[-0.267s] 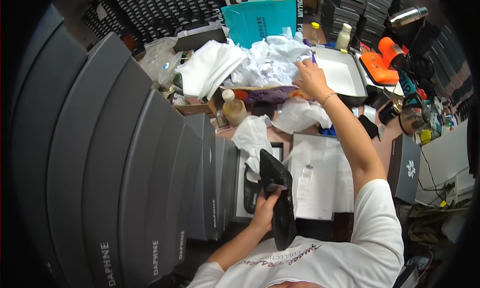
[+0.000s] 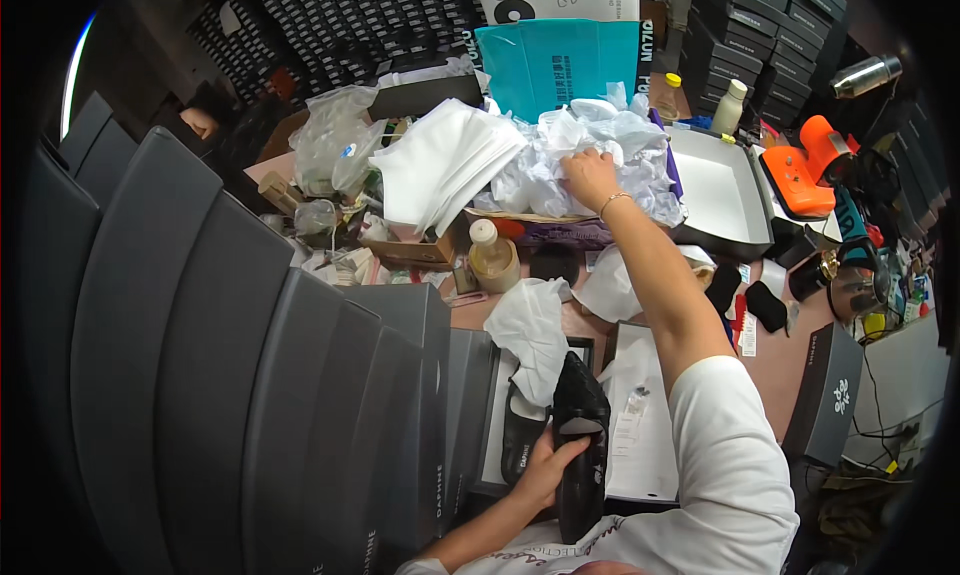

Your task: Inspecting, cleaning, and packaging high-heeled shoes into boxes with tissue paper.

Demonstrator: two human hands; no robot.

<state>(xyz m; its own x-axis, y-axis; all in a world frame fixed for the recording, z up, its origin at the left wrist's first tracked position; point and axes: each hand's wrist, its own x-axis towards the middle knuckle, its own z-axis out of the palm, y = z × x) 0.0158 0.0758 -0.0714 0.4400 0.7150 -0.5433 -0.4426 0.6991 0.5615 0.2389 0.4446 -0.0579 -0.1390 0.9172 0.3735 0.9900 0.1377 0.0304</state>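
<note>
My left hand (image 2: pixel 545 471) grips a black pointed shoe (image 2: pixel 582 400) around its middle, above the open shoe box. The matching black shoe (image 2: pixel 518 445) lies in that box (image 2: pixel 491 462), under a sheet of white tissue paper (image 2: pixel 533 337). Farther off, my right hand (image 2: pixel 592 179) is in a heap of crumpled white paper (image 2: pixel 545 165), its fingers bent down and closed on some of it. The fingertips are partly hidden. Beside the box lies a white-lined lid (image 2: pixel 655 467) with a small clear packet (image 2: pixel 634 407) on it.
Tall stacked grey shoe boxes (image 2: pixel 210 375) crowd the left side. A stack of flat white sheets (image 2: pixel 445 165) and a capped bottle (image 2: pixel 492 260) stand beyond the box. Farther right are an empty-looking tray (image 2: pixel 715 180), an orange device (image 2: pixel 800 180) and a dark box (image 2: pixel 822 395).
My right hand has moved from the right edge of the paper heap into its middle, fingers bending down. The left hand still holds the shoe, and the whole view has shifted.
</note>
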